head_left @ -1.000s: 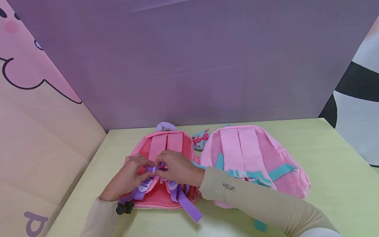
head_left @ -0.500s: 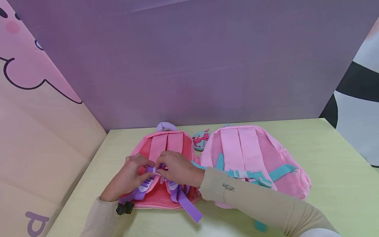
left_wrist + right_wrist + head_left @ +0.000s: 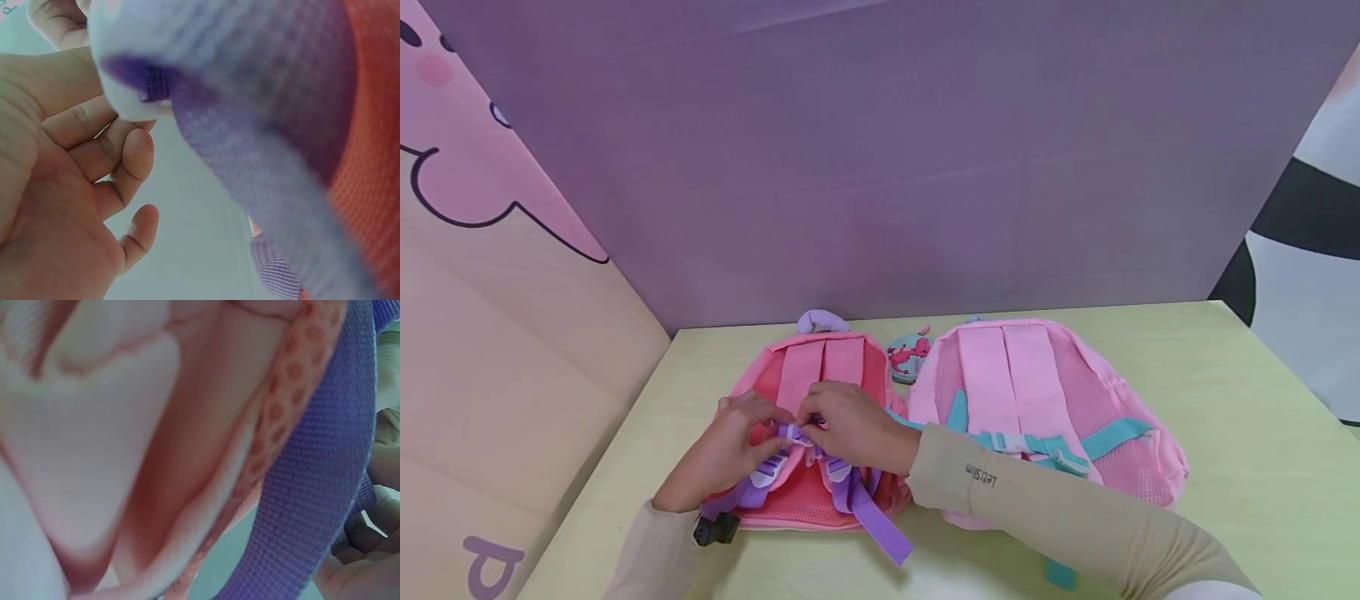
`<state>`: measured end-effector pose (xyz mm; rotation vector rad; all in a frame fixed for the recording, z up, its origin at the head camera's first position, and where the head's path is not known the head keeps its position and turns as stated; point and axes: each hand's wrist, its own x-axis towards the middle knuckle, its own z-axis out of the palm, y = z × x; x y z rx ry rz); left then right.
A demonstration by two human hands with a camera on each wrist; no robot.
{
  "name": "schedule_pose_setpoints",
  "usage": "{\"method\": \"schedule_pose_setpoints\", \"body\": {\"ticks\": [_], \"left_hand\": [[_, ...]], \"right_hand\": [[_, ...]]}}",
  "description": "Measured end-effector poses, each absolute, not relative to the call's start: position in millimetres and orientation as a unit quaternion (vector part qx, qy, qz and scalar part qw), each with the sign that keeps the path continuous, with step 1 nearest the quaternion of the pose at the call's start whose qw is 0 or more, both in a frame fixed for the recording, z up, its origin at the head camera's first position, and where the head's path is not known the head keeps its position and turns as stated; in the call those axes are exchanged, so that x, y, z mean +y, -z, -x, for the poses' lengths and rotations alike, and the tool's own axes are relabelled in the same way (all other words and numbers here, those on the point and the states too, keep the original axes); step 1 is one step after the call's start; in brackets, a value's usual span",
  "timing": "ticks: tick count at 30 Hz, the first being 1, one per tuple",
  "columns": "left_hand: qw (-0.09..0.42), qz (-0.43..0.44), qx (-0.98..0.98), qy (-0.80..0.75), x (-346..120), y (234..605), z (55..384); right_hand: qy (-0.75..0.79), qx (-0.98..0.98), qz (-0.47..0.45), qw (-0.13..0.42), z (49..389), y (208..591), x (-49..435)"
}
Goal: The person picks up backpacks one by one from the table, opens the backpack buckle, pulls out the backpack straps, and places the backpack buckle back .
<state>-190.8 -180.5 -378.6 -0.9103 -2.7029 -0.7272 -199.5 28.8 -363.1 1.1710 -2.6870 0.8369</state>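
Note:
A coral-pink backpack (image 3: 801, 493) lies with its shoulder-strap side up on the table in the head view. Over its middle, my left hand (image 3: 733, 442) pinches a small white plastic buckle (image 3: 791, 431) on a purple strap, between thumb and index finger. My right hand (image 3: 853, 425) comes from the right and pinches at the strap just beside the buckle, its fingertips partly hiding the webbing. In the left wrist view, purple webbing (image 3: 250, 156) loops out of the white buckle, with the other fingers curled loosely below. Broad purple webbing (image 3: 312, 444) crosses the right wrist view.
A light pink backpack (image 3: 1000, 367) with teal straps lies close on the right, under my right forearm. Between the two bags sits a round teal tag (image 3: 908, 357) with a pink figure. A loose purple strap end (image 3: 882, 529) hangs over the pale table (image 3: 1225, 400).
My right fingertips have shifted slightly at the strap, and the purple loop seen between them earlier is now mostly hidden. The buckle has moved a little; both backpacks stay in place.

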Motion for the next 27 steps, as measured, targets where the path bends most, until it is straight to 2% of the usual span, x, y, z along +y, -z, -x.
{"method": "schedule_pose_setpoints", "body": {"ticks": [21, 27], "left_hand": [[0.098, 0.305, -0.917, 0.237, -179.7, 378.8, 190.6], [0.094, 0.299, -0.919, 0.238, -179.2, 377.7, 190.5]], "right_hand": [[-0.276, -0.887, -0.369, 0.017, 200.9, 365.8, 26.1], [-0.280, -0.885, -0.371, 0.024, 200.6, 365.5, 25.7]]}}
